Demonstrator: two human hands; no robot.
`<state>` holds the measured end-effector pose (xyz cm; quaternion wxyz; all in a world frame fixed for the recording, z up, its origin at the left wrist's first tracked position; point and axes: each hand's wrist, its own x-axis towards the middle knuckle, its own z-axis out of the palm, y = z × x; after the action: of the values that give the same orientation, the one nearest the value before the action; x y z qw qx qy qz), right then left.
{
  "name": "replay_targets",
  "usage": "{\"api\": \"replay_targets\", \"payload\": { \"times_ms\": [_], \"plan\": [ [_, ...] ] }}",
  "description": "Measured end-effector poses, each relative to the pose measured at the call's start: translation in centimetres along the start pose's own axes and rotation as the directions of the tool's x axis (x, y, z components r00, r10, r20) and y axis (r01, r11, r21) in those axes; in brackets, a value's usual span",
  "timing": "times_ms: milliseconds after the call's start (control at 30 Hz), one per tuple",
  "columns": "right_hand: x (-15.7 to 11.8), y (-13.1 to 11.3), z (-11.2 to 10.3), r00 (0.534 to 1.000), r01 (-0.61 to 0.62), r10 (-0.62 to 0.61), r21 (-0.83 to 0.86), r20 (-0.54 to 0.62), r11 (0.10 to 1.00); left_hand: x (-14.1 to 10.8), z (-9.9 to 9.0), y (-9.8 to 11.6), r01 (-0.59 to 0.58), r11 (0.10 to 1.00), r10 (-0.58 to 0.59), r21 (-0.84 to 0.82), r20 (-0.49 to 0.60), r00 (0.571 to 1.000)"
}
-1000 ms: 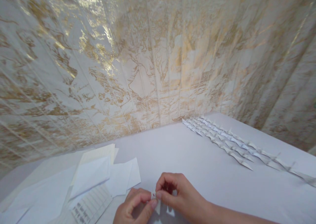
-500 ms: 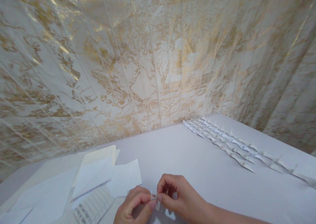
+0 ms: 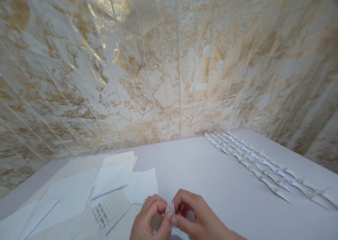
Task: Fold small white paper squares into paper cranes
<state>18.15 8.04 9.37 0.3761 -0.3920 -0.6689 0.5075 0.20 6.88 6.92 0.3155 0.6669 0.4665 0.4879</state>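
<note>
- Small white paper piece [image 3: 168, 209], one in number, is held just above the near edge of view, between the fingertips of both hands; its exact folds are hidden by the fingers.
- The left hand [image 3: 150, 219] is bent inward, its fingers curled and its thumb angled up to the right; the paper is pinched between thumb and index finger.
- The right hand [image 3: 199, 215] is reached in from the lower right, with curled fingers and the thumb pointed left; the same paper is pinched from the other side, and the two thumb tips are brought close together.
- Further white paper is seen low beneath the fingertips; whether it belongs to the same piece cannot be told.
- On the left of the desk [image 3: 182, 162], several overlapping loose papers [image 3: 71, 187] are spread; among them one printed sheet [image 3: 112, 208] and one cream sheet [image 3: 117, 158] can be counted.
- On the right, folded paper strips [image 3: 266, 182] are laid in several slanting rows, too closely overlapped to be counted.
- Behind the desk, one gold-patterned curtain [image 3: 169, 74] is hung.
</note>
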Motion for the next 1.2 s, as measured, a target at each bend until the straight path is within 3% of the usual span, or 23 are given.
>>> {"api": "replay_targets", "payload": {
  "times_ms": [300,433,633,933,1200],
  "plan": [
    [-0.1,0.3,-0.7,0.992,0.127,-0.128,-0.168,0.006,0.978,0.0,0.0,1.6,0.154,0.987,-0.152,-0.038,0.052,0.987],
    [-0.1,0.6,-0.6,0.986,0.163,-0.165,-0.167,0.006,0.972,0.1,-0.2,2.1,0.18,0.982,-0.178,-0.053,0.052,0.983],
    [-0.1,0.3,-0.3,0.996,0.091,-0.093,-0.109,-0.014,0.99,0.1,-0.2,1.7,0.21,0.972,-0.206,-0.104,0.049,0.977],
    [0.1,0.2,-0.5,0.996,0.076,-0.083,-0.131,-0.044,0.988,0.2,-0.4,2.4,0.217,0.965,-0.217,-0.146,0.018,0.976],
    [0.1,0.3,-0.1,0.998,-0.011,0.012,0.016,-0.064,1.0,0.1,-0.3,2.1,0.234,0.948,-0.227,-0.215,0.056,0.972]
  ]
}}
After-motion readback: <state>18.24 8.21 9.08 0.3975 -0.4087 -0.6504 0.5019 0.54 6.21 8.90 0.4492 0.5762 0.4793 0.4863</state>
